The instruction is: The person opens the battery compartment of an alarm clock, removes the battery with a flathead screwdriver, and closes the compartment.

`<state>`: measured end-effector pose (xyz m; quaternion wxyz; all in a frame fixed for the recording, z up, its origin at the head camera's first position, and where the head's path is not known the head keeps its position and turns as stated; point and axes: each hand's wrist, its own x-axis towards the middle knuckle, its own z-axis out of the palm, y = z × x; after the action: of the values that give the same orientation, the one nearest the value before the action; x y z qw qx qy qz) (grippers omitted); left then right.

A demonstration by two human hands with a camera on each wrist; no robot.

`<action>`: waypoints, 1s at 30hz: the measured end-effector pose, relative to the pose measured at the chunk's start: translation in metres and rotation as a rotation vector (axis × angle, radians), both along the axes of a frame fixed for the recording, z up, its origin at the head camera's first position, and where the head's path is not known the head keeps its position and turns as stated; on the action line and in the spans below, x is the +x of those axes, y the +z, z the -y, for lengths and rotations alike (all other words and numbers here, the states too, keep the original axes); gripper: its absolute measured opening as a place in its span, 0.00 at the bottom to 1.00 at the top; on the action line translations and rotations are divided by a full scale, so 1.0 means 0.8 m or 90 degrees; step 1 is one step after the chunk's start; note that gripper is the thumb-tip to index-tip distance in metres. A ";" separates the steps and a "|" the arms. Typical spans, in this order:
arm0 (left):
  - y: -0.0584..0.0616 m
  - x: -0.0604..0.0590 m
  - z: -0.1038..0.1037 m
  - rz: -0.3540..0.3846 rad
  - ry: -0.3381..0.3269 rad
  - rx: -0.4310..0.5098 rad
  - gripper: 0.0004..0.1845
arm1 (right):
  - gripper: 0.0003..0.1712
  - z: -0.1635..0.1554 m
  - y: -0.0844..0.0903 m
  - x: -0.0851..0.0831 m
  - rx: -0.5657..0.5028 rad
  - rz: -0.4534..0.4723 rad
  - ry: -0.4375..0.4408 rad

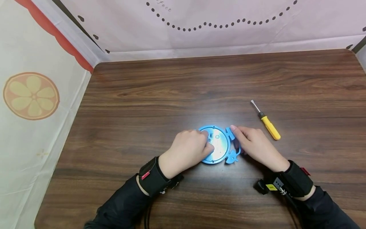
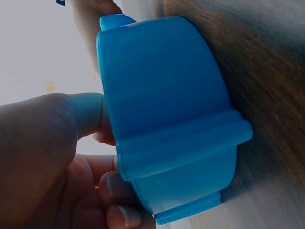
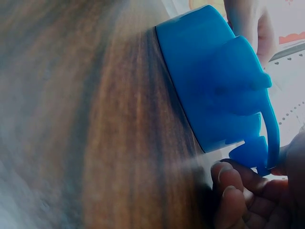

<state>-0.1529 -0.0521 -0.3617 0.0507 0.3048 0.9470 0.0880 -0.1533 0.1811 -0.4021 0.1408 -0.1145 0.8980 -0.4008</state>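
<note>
A round blue plastic case (image 1: 211, 161), like a small clock seen from behind, lies on the table with its pale disc (image 1: 221, 146) facing up. Blue shaped pieces (image 1: 232, 157) and a thin curved handle (image 3: 273, 129) stick out from its right side. My left hand (image 1: 188, 146) grips the left side, its thumb over the disc. In the left wrist view the smooth side wall (image 2: 162, 81) shows beside the thumb and curled fingers. With thumb and fingers, my right hand (image 1: 255, 143) pinches the handle's far end, where a small blue piece (image 3: 250, 152) sits.
A screwdriver (image 1: 270, 126) with a yellow handle lies beyond the right hand. The wooden table (image 1: 143, 92) meets a pale printed cloth (image 1: 200, 41) at its back and left edges. Cables run from both wrist bands (image 1: 154, 176).
</note>
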 end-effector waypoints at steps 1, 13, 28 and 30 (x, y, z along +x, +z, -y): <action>0.000 0.000 0.000 0.000 -0.002 0.002 0.17 | 0.30 0.000 0.000 0.000 0.001 -0.001 0.000; 0.005 0.003 -0.003 -0.019 -0.012 0.004 0.20 | 0.30 -0.001 0.000 0.000 0.004 -0.002 0.001; 0.004 0.002 -0.007 0.019 0.014 -0.020 0.25 | 0.31 -0.001 0.000 -0.001 0.000 0.013 0.005; 0.004 0.002 -0.007 0.022 0.011 -0.020 0.25 | 0.31 -0.002 0.000 -0.001 0.001 0.014 0.004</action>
<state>-0.1517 -0.0466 -0.3582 0.0712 0.2939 0.9499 0.0789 -0.1542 0.1823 -0.4019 0.1520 -0.1126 0.8965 -0.4007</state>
